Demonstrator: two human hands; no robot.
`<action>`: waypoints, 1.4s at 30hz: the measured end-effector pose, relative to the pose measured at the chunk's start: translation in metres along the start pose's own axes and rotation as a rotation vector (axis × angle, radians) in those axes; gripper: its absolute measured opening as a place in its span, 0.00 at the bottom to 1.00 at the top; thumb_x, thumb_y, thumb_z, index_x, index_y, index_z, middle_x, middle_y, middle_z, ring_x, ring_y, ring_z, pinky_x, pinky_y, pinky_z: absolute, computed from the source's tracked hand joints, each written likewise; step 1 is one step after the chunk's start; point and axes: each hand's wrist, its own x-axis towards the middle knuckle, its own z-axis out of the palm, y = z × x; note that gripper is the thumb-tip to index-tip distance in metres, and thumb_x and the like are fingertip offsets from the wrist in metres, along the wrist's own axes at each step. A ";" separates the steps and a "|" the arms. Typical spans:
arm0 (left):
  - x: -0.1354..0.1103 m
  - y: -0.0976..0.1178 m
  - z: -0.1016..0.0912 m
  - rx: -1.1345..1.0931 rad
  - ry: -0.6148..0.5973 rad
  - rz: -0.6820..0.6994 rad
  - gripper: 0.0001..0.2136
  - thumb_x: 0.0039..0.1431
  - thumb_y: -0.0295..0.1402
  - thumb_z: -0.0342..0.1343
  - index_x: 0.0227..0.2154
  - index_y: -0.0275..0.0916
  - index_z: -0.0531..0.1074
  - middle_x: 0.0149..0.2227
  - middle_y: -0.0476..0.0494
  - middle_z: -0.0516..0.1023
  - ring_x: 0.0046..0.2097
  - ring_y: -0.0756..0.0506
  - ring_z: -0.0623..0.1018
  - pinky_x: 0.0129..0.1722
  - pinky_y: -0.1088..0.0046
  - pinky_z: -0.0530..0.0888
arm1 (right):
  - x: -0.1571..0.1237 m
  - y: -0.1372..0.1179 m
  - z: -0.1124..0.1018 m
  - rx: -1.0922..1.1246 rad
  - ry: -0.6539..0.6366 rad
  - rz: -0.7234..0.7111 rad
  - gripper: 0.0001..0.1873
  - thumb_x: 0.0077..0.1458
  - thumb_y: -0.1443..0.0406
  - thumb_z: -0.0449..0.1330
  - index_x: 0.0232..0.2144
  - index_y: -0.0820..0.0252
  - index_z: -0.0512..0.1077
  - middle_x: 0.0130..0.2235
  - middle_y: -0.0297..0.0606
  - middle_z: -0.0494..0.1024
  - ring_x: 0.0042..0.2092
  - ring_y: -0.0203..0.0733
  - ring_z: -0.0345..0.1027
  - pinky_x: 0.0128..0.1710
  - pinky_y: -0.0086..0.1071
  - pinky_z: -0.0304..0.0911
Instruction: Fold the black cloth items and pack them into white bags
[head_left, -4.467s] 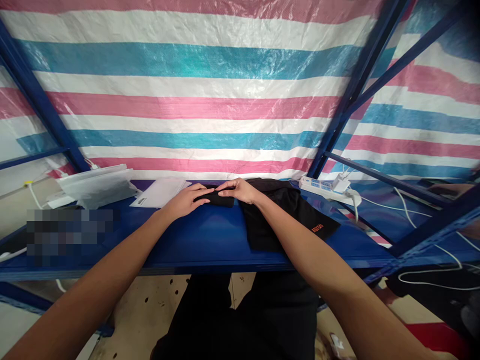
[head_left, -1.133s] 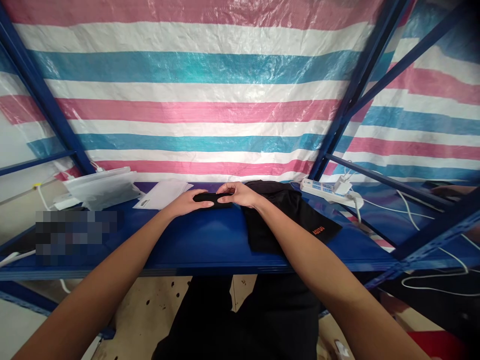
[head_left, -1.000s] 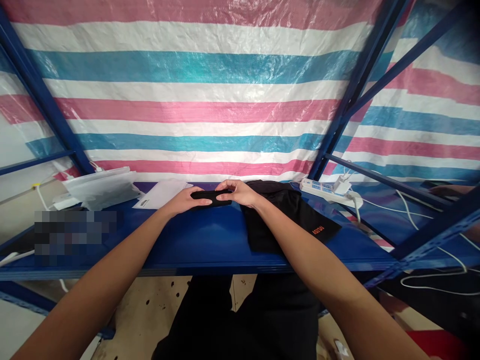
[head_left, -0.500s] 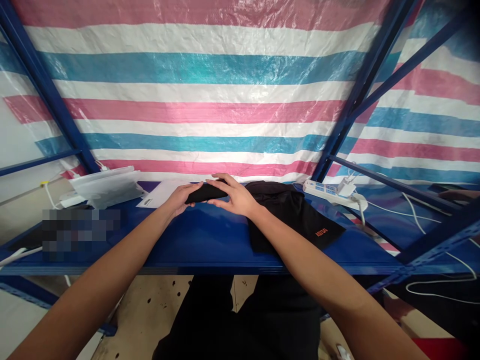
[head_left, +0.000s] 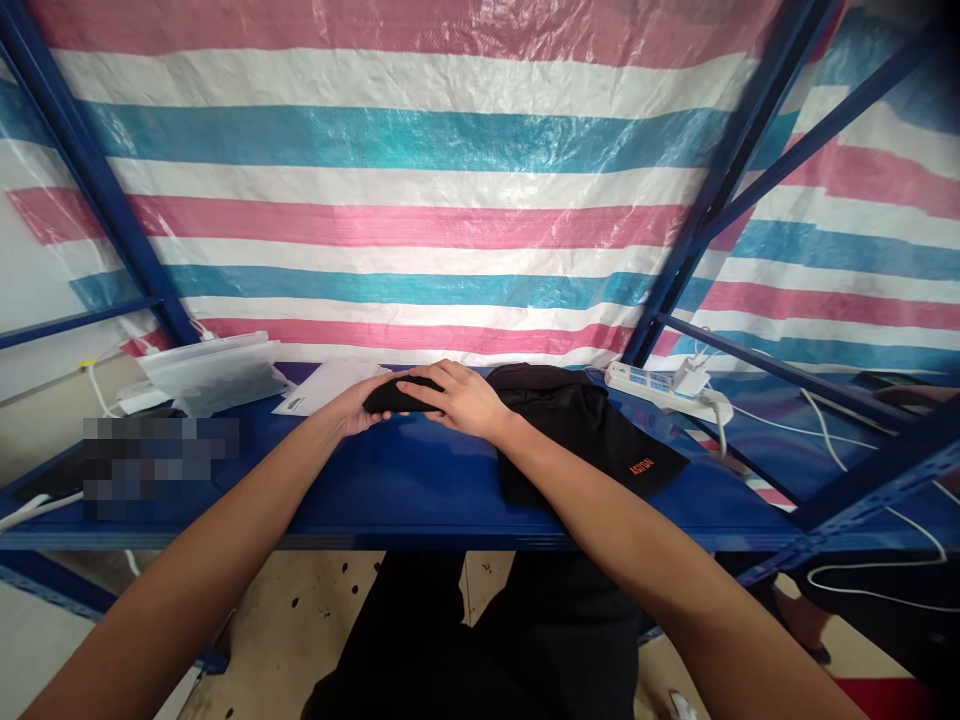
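Note:
Just above the blue table sits a small black bundle (head_left: 401, 397), soft-edged and rounded; whether it is folded cloth or a pouch I cannot tell. My left hand (head_left: 364, 405) cups its left end, fingers partly hidden behind and under it. Over its right part, my right hand (head_left: 461, 400) is laid with bent fingers pressing on the top. A crumpled black cloth item (head_left: 577, 430) with orange lettering lies right of my hands, partly under my right forearm.
White papers (head_left: 322, 385) lie behind my left hand. At the left stands a translucent white plastic sleeve (head_left: 214, 372). A white power strip (head_left: 660, 388) with plugged-in cables is at the right. Blue metal posts (head_left: 682, 240) frame a striped tarp (head_left: 420, 140).
My right hand has come down and closed over the black bundle, its fingers now across the top. The bundle has dipped slightly and shifted a little left.

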 end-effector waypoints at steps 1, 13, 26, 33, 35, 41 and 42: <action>0.000 0.003 0.001 -0.025 -0.003 0.006 0.20 0.68 0.49 0.64 0.50 0.36 0.79 0.31 0.39 0.84 0.20 0.50 0.76 0.16 0.80 0.71 | 0.000 0.001 0.001 0.016 0.027 0.050 0.33 0.70 0.63 0.64 0.74 0.50 0.66 0.68 0.48 0.73 0.62 0.58 0.69 0.63 0.53 0.70; 0.006 0.005 -0.059 1.507 0.670 0.198 0.29 0.62 0.50 0.60 0.57 0.31 0.81 0.63 0.20 0.78 0.63 0.21 0.77 0.61 0.48 0.74 | -0.018 0.042 0.014 0.140 0.254 0.694 0.33 0.60 0.65 0.74 0.66 0.54 0.76 0.57 0.44 0.81 0.53 0.54 0.80 0.59 0.44 0.75; 0.007 0.015 -0.083 1.464 0.624 0.092 0.19 0.59 0.44 0.61 0.46 0.43 0.88 0.52 0.37 0.88 0.54 0.30 0.84 0.52 0.63 0.78 | -0.021 0.054 0.019 0.319 0.310 0.866 0.33 0.57 0.60 0.77 0.64 0.55 0.77 0.56 0.45 0.83 0.51 0.52 0.82 0.61 0.48 0.75; 0.002 0.020 -0.087 1.435 0.567 0.061 0.25 0.53 0.53 0.67 0.48 0.45 0.87 0.50 0.38 0.89 0.53 0.29 0.85 0.53 0.61 0.79 | -0.027 0.058 0.023 0.346 0.237 0.908 0.34 0.59 0.59 0.77 0.65 0.56 0.76 0.58 0.48 0.82 0.46 0.51 0.84 0.57 0.48 0.78; 0.002 0.019 -0.088 1.435 0.571 0.073 0.22 0.53 0.51 0.66 0.47 0.45 0.87 0.49 0.38 0.89 0.53 0.28 0.86 0.53 0.60 0.80 | -0.028 0.059 0.023 0.267 0.231 0.858 0.34 0.57 0.62 0.78 0.63 0.57 0.77 0.59 0.49 0.82 0.58 0.55 0.80 0.64 0.50 0.72; -0.002 0.018 -0.086 1.396 0.597 0.141 0.22 0.50 0.34 0.62 0.50 0.43 0.84 0.49 0.40 0.89 0.53 0.32 0.85 0.53 0.63 0.79 | -0.030 0.058 0.026 0.255 0.195 0.833 0.35 0.57 0.62 0.78 0.65 0.57 0.76 0.60 0.49 0.81 0.61 0.55 0.78 0.66 0.48 0.70; -0.003 0.018 -0.085 1.387 0.601 0.153 0.24 0.48 0.32 0.62 0.51 0.42 0.83 0.48 0.41 0.89 0.53 0.32 0.85 0.52 0.64 0.79 | -0.030 0.058 0.026 0.254 0.194 0.835 0.35 0.57 0.62 0.78 0.65 0.56 0.76 0.60 0.49 0.81 0.61 0.55 0.78 0.66 0.49 0.70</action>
